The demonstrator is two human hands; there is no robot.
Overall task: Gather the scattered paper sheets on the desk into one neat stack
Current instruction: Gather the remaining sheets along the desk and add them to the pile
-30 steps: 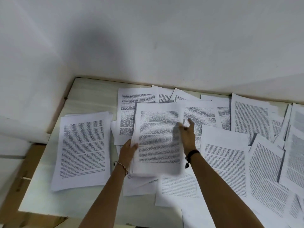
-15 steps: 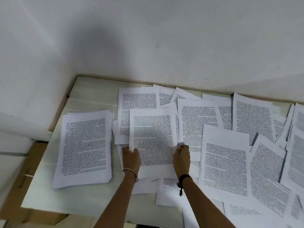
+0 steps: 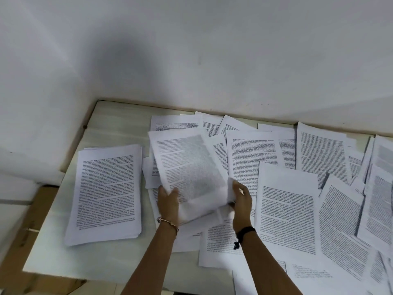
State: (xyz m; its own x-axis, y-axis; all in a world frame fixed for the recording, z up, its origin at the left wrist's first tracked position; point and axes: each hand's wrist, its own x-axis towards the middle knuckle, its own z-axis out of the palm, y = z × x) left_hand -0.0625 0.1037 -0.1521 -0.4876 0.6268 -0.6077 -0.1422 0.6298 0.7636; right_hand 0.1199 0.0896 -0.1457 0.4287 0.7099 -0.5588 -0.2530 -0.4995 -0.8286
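A stack of printed sheets (image 3: 106, 192) lies at the left of the white desk (image 3: 110, 122). Several loose printed sheets (image 3: 285, 207) overlap across the middle and right of the desk. Between my hands is a small bundle of sheets (image 3: 189, 167), lifted off the desk, tilted and blurred. My left hand (image 3: 168, 202) grips its lower left edge. My right hand (image 3: 241, 196) holds its lower right corner, where the paper curls.
White walls meet in a corner behind the desk. A brown board (image 3: 40, 207) shows below the desk's left edge. Bare desk surface (image 3: 106, 258) lies in front of the stack, near the front edge.
The bundle, flat on the desk half a second ago, is now raised and tilted leftward in both hands. My right hand has shifted to the right, to its lower corner.
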